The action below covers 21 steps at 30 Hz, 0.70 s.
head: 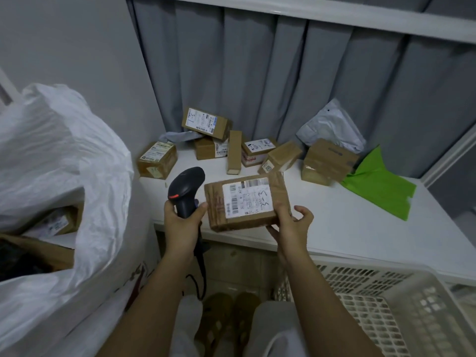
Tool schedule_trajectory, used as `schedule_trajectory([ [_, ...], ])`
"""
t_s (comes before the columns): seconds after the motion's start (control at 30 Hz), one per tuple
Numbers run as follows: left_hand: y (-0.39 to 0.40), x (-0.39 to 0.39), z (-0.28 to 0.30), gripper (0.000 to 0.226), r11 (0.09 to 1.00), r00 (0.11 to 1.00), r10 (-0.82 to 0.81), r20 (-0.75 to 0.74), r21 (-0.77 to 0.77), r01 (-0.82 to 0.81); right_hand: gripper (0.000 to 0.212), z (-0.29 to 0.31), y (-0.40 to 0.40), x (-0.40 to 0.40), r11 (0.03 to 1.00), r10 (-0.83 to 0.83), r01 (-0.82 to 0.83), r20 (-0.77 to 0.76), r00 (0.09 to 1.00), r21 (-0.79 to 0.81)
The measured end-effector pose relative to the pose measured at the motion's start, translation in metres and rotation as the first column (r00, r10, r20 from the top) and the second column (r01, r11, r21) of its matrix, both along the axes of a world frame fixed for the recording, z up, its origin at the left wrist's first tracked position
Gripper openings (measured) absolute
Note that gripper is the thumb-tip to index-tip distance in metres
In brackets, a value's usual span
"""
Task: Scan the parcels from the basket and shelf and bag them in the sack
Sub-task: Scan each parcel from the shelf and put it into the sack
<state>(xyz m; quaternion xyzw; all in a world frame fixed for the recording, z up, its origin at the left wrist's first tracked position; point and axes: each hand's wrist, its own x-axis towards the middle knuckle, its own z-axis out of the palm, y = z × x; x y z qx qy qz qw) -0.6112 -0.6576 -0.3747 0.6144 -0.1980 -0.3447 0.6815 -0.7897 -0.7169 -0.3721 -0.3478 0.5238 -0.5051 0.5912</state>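
Left hand (182, 219) grips the black scanner (186, 191) by its handle, head angled toward the label. Right hand (291, 222) holds a brown parcel (247, 202) from its right end, label up, above the white shelf (347, 222). More parcels lie farther back. White sack (64, 150) at left; lattice basket (386, 292) lower right.

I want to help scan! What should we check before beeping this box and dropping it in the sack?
1. Black handheld scanner gripped by left hand: ok.
2. Brown cardboard parcel held by right hand: ok.
3. White label's barcodes face up: ok.
4. Scanner aimed at barcode: not ok, it points away.
5. White plastic sack open: ok.
6. Scan already done: cannot tell.
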Motion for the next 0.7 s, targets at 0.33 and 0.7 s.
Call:
schedule_trajectory([
  [0.33,-0.005,-0.027,0.004,0.051,0.997,0.995,-0.041,-0.095,-0.069,0.034,0.093,0.000,0.015,0.013,0.912,0.379,-0.406,-0.243,0.893,-0.067],
  [0.7,0.001,-0.014,0.002,0.048,0.984,0.958,-0.165,0.234,-0.030,0.177,0.053,-0.008,0.005,0.002,0.865,0.501,-0.474,-0.311,0.807,0.165],
])
